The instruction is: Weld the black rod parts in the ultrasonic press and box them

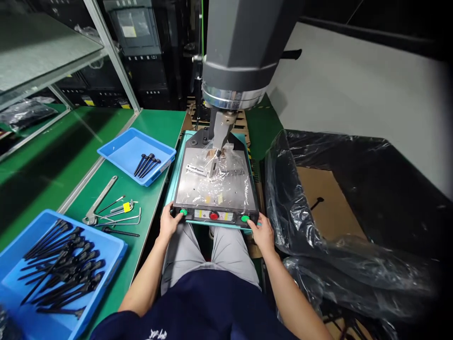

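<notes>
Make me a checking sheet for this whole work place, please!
Surface: green worktop, left; metal plate of the machine, clear film on it.
Job's things: two green buttons, one red button between. Black bolt-like parts in two blue trays.
Clutter: wrench and hex keys between the trays.
Hands: left hand and right hand each have a thumb on a green button.
Cables: thin green line behind; cannot tell if cable.
Surroundings: plastic-lined black container, right; dark crates behind.

Hands (169,223) at green buttons (245,218)
</notes>
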Tool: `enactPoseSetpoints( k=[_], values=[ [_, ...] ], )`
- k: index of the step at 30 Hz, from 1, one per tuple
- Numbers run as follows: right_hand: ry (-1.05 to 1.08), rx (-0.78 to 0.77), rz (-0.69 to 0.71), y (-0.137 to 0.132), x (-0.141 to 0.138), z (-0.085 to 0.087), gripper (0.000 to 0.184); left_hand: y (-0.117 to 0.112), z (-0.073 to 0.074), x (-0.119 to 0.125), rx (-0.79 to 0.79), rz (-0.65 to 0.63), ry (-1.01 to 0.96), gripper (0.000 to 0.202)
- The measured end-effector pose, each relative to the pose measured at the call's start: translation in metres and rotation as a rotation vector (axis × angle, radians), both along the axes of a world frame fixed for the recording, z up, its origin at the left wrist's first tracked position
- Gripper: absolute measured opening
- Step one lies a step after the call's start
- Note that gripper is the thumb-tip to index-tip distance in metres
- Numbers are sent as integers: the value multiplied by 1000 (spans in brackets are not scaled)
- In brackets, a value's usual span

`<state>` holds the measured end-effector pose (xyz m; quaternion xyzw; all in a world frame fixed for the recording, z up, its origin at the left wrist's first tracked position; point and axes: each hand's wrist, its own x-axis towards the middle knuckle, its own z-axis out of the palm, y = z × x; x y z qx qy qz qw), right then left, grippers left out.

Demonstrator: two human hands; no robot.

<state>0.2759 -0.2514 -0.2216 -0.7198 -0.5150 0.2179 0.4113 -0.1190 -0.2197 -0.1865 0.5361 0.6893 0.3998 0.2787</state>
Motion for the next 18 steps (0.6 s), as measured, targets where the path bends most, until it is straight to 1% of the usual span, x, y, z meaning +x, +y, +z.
enactPoseSetpoints(
  k=[6,9,11,15,18],
  values=[
    [-90,19,-35,8,1,-7,61,4,-2,2,28,44,-24,62],
    [-114,23,-38,8,1,-10,60,6,-3,2,15,61,-45,63],
    [-78,19,-20,7,2,-11,59,6,-5,-1,9,42,-59,65],
    [51,24,46,3,4,-11,57,7,-13,-7,34,-44,-131,67],
    [80,17,53,1,5,-10,58,6,-19,-9,33,-59,-162,67]
  ],
)
